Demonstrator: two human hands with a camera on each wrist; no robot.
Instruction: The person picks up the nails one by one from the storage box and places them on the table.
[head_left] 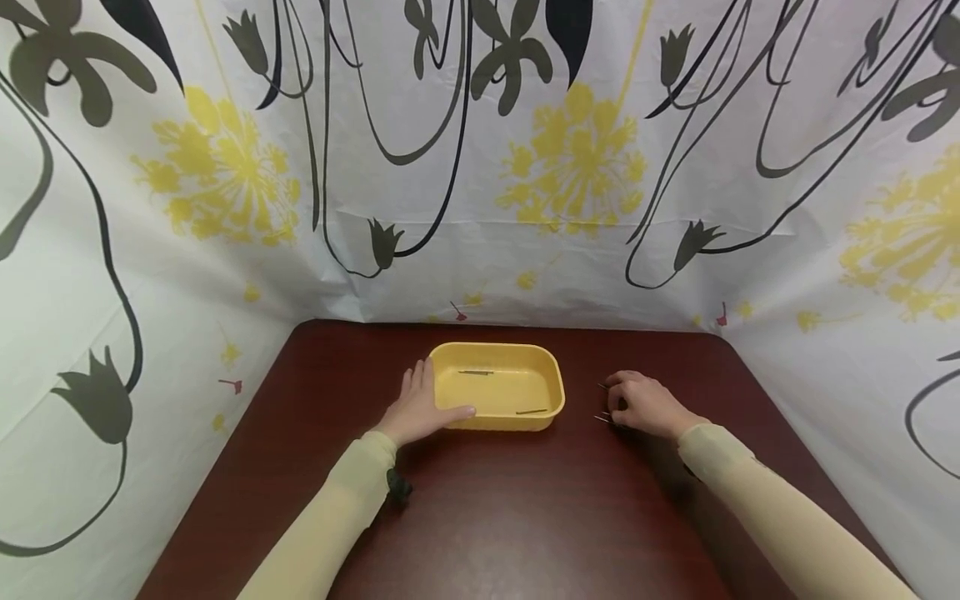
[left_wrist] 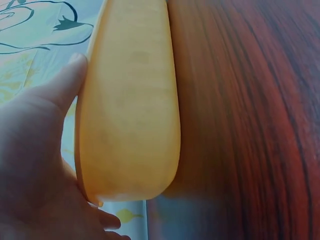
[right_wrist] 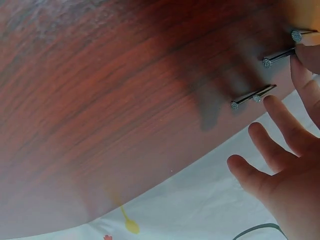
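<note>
My left hand (head_left: 420, 408) rests against the left end of a yellow plastic tub (head_left: 495, 348), fingers straight along its side and thumb over the front rim. In the left wrist view the thumb lies by the rim of the tub (left_wrist: 132, 100). To the right of the tub, my right hand (head_left: 647, 406) is low over the table among several metal nails (head_left: 602, 418). The right wrist view has thumb and index fingertip together at the shaft of one nail (right_wrist: 277, 57). Two more nails (right_wrist: 245, 101) lie near the other, spread fingers, and another nail (right_wrist: 297, 36) is beyond the thumb.
A few nails (head_left: 476, 372) lie inside the tub, with one nail (head_left: 531, 411) near its front right. The dark red-brown wooden table (head_left: 480, 517) ends at a patterned white cloth (head_left: 450, 192) behind and at the sides.
</note>
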